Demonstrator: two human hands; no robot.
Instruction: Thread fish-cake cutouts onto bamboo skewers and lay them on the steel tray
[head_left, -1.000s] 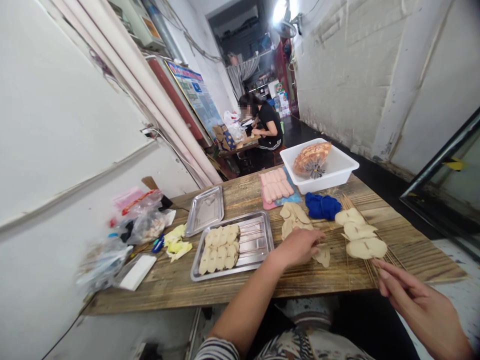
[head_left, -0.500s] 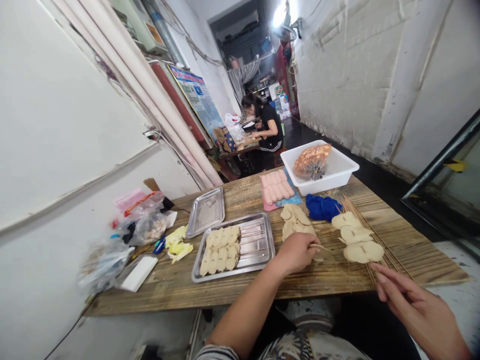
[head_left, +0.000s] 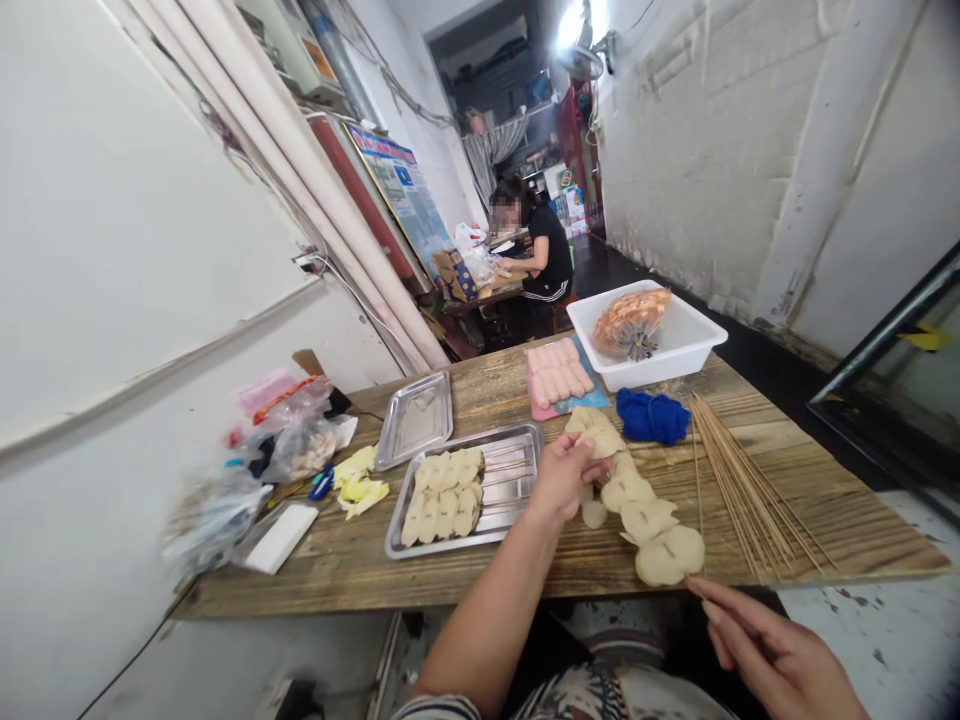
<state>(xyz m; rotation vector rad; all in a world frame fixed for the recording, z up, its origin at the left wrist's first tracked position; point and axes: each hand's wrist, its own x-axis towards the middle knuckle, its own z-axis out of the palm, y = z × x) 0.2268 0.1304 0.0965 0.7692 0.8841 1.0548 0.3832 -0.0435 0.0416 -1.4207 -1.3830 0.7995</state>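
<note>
My right hand (head_left: 772,655) pinches the near end of a thin bamboo skewer at the table's front edge. Several pale flat slices (head_left: 652,525) are threaded along that skewer. My left hand (head_left: 561,474) is closed round the skewer's far end and grips a slice there, just above a heap of loose pale slices (head_left: 596,432). One small round slice (head_left: 594,514) lies on the wood under the hand. To the left, a steel tray (head_left: 517,490) holds finished skewers of the same slices (head_left: 444,495).
A bundle of bare skewers (head_left: 739,480) fans out on the right of the wooden table (head_left: 810,470). Behind are a blue cloth (head_left: 651,417), pink sausages (head_left: 556,380), a white tub (head_left: 686,345), an empty steel tray (head_left: 415,418). Plastic bags (head_left: 296,440) at left. A person sits far back (head_left: 544,255).
The skewer with slices has swung left, off the bundle of sticks toward the heap. My left hand lifted from the table and closed on its far end; my right hand drew back.
</note>
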